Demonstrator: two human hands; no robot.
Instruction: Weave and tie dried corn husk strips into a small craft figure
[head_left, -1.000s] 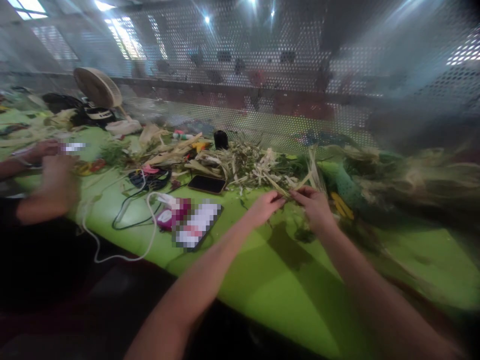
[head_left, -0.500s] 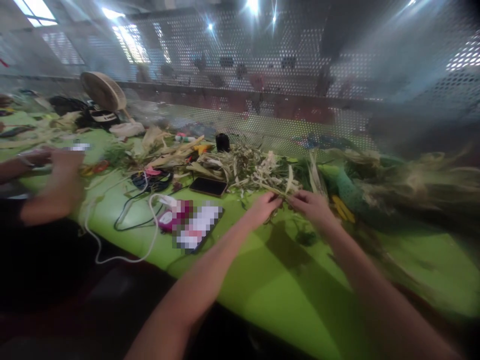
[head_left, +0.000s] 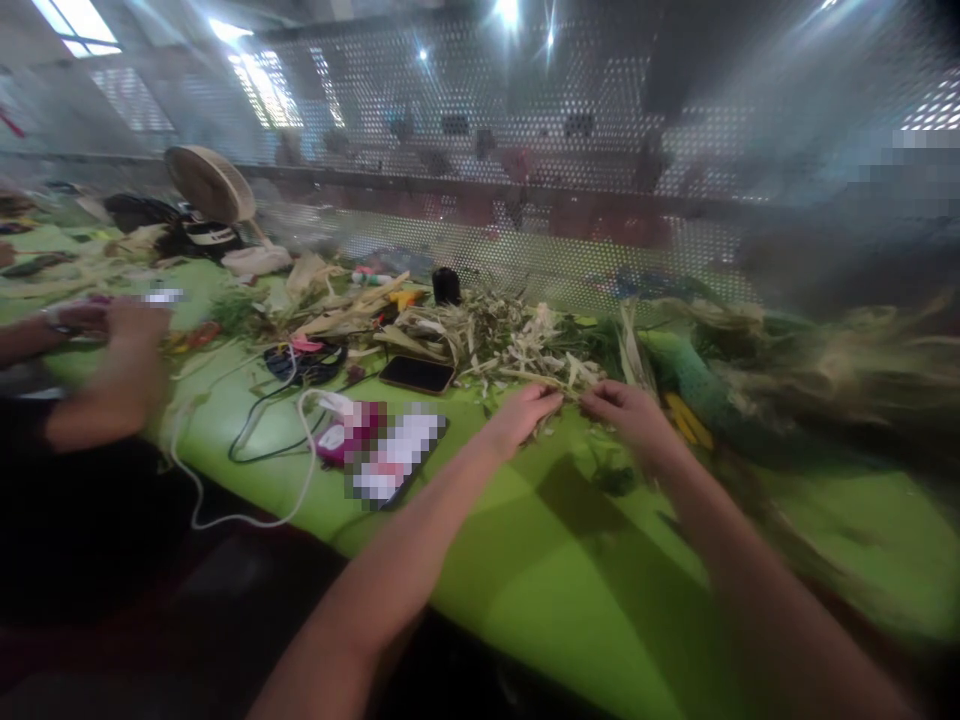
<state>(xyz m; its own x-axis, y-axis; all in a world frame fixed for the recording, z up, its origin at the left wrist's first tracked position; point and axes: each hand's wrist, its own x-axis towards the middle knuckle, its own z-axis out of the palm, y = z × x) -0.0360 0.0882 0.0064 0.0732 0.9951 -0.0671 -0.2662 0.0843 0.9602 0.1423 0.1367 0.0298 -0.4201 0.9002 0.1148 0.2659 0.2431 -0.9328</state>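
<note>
My left hand (head_left: 523, 414) is closed in a pinch over the green table, its fingertips at a thin pale strip of what looks like corn husk (head_left: 541, 379). A short gap to the right, my right hand (head_left: 621, 404) has thumb and fingers pressed together. Whatever lies in that pinch is too small to make out. Just beyond both hands spreads a heap of pale, shredded husk pieces (head_left: 536, 340). A longer dry husk leaf (head_left: 631, 345) stands behind my right hand.
A dark phone (head_left: 417, 374) and a blurred-out screen (head_left: 397, 458) lie left of my hands, near a white cable (head_left: 304, 470). Yellow pieces (head_left: 688, 420) lie to the right. A co-worker's arms (head_left: 112, 365) are at far left. A fan (head_left: 210, 185) stands behind.
My hands have moved slightly apart. The pale strip that stood up between them no longer stands there.
</note>
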